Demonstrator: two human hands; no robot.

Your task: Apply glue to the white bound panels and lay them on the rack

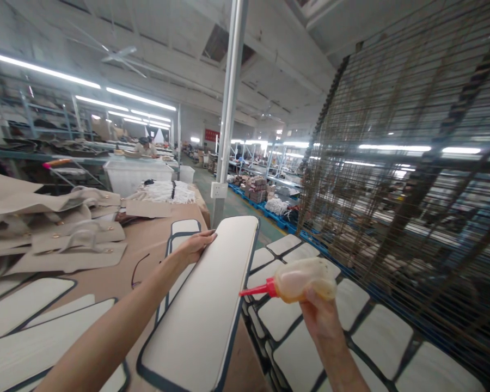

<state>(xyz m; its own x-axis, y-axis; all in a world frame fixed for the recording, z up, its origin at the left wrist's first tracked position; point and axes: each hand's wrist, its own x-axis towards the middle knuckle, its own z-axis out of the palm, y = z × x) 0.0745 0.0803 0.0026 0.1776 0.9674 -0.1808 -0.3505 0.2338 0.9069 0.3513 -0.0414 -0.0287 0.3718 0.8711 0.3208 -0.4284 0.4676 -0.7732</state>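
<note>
My left hand (pixel 198 245) grips the left edge of a long cream panel (pixel 204 305) with a dark border and rounded corners, which is tilted up in front of me. Fingers of my right hand (pixel 320 310) are wrapped round a translucent squeeze bottle (pixel 302 279) with a red nozzle, held sideways. The nozzle's tip points left, at the panel's right edge; whether it touches is unclear. Behind my left hand, similar bordered panels (pixel 185 226) lie on the brown table (pixel 147 272).
Beige pieces with handles (pixel 77 239) are heaped at the left, above more bordered panels (pixel 57 343). Cream pads (pixel 384 337) lie in rows at the lower right, beside a tall wire rack (pixel 392 163). A metal post (pixel 228 109) stands ahead; a person (pixel 146 147) is far off.
</note>
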